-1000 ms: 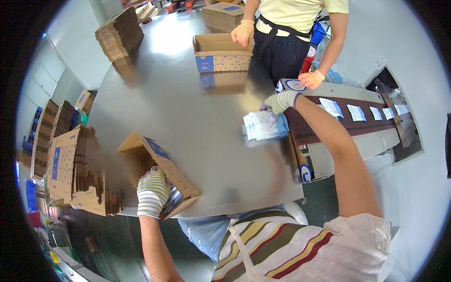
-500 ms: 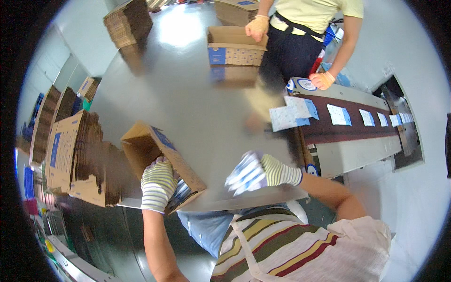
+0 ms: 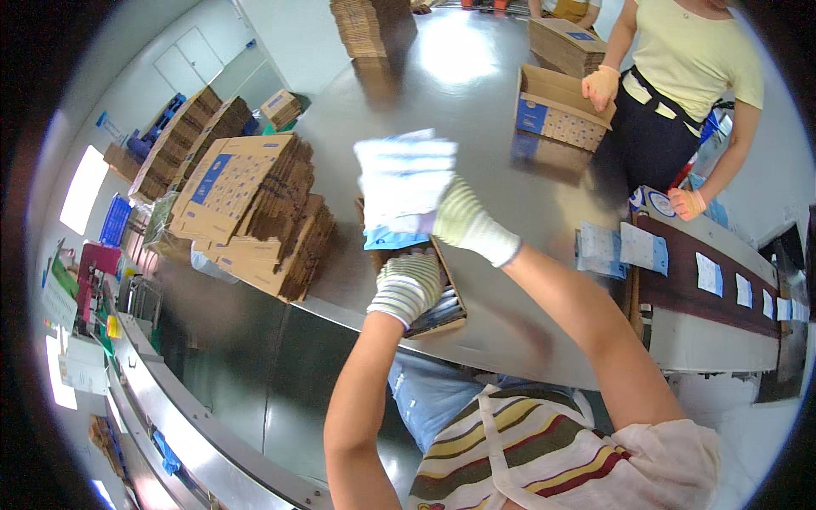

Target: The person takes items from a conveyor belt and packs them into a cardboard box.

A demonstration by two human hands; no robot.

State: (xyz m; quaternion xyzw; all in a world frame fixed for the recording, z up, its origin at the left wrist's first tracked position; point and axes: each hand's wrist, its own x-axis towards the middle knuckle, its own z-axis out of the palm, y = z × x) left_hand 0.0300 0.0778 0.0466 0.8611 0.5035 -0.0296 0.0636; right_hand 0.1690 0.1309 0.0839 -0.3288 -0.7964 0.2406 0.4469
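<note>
My right hand (image 3: 463, 217), in a striped knit glove, grips a stack of flat white-and-blue packets (image 3: 406, 180). The packets are blurred and hang over the open cardboard box (image 3: 455, 324), which stands near the table's front edge. My left hand (image 3: 406, 287), gloved alike, reaches into that box. Its fingertips are lost among the contents and under the raised stack. More packets (image 3: 444, 306) stand in the near end of the box, beside my left hand. The packets in my right hand cover the box's far end.
Flattened cartons (image 3: 229, 191) are piled on the left. At right, packets lie on a dark conveyor belt (image 3: 680, 263), and some (image 3: 599, 249) overlap at its near end. Across the metal table (image 3: 501, 204) a co-worker's orange-gloved hand (image 3: 601, 87) touches another open box (image 3: 557, 121).
My right hand has swung left and up with the packets, from beside the box to above it. My left hand stays in the box. The whole view has shifted.
</note>
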